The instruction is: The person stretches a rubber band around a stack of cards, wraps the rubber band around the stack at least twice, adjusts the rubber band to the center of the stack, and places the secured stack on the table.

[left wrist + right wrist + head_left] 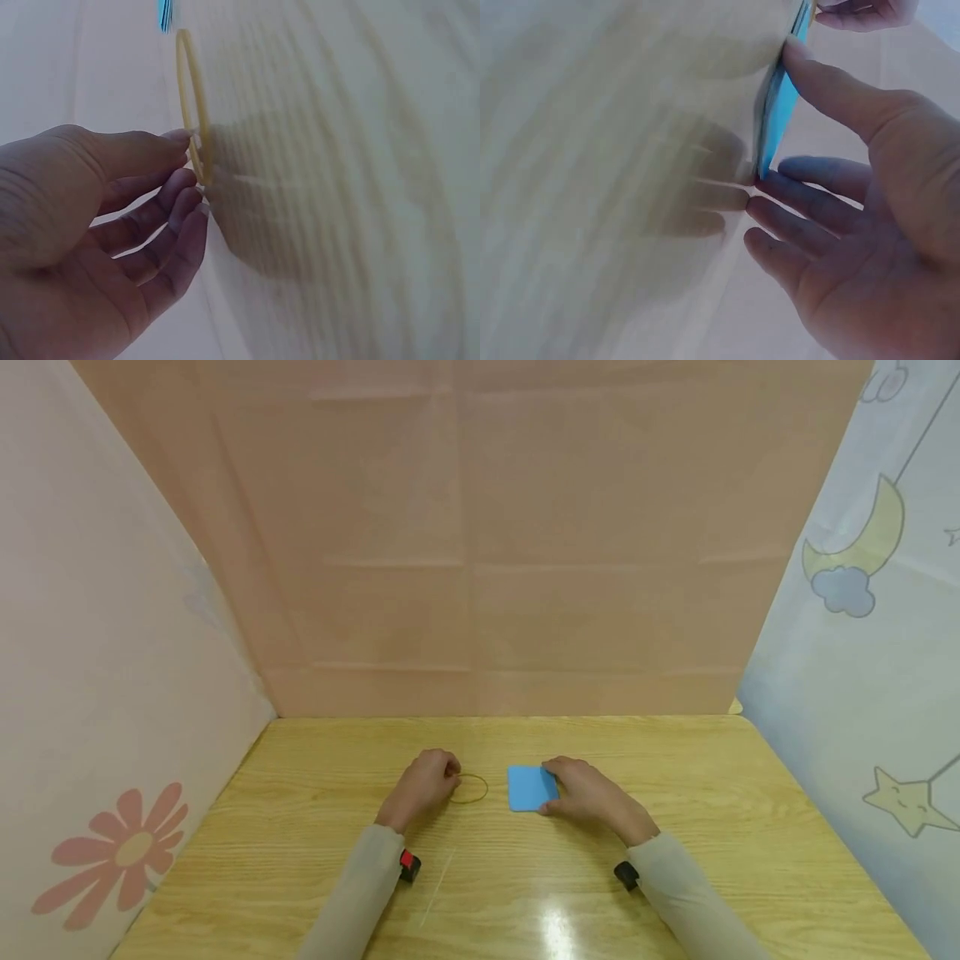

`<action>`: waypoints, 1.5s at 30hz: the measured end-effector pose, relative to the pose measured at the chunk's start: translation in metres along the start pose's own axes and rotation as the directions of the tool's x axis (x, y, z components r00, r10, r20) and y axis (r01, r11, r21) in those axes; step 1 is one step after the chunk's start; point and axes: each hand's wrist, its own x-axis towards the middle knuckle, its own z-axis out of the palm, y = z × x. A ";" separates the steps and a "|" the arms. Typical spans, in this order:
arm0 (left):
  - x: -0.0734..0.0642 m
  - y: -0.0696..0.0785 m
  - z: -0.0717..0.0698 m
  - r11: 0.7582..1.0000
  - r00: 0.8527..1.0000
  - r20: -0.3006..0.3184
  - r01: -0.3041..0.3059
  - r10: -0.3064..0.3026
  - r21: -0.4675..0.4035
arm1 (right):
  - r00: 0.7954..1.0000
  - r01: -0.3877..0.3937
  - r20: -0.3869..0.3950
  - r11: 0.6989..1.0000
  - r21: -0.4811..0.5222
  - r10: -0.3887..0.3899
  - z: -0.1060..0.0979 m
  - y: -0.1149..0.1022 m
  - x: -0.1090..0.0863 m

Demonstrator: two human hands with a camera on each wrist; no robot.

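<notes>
A thin yellow rubber band (pixel 487 791) lies in a loop near the middle of the table. My left hand (pixel 424 783) has its left edge between thumb and fingertips; in the left wrist view the band (pixel 199 86) stands out past the thumb tip. To the right is a square light-blue stack of thin sheets (pixel 529 789), flat on the wood. My right hand (pixel 592 795) grips this stack across its right part, thumb on the near edge and fingertips on the far edge. Layered edges of the stack (pixel 780 112) show in the right wrist view.
The light wood table (pixel 337 810) runs back to a creased tan sheet (pixel 480 568). A flower-printed panel (pixel 112 652) stands at the left, one with a moon and star (pixel 862 693) at the right. Black wrist cameras sit on both sleeves.
</notes>
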 end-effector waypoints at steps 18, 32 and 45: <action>0.004 0.003 -0.008 0.999 0.998 0.035 0.048 -0.047 -0.015 | 0.997 -0.053 0.053 0.997 0.051 0.050 -0.006 -0.005 0.007; 0.002 0.004 -0.007 0.999 0.993 0.111 0.048 -0.046 -0.017 | 0.997 -0.081 0.016 0.989 0.127 0.079 -0.004 -0.004 0.009; 0.002 0.000 -0.005 0.999 0.996 0.094 -0.007 0.003 0.044 | 0.978 -0.204 -0.004 0.954 0.222 0.210 -0.004 -0.007 0.014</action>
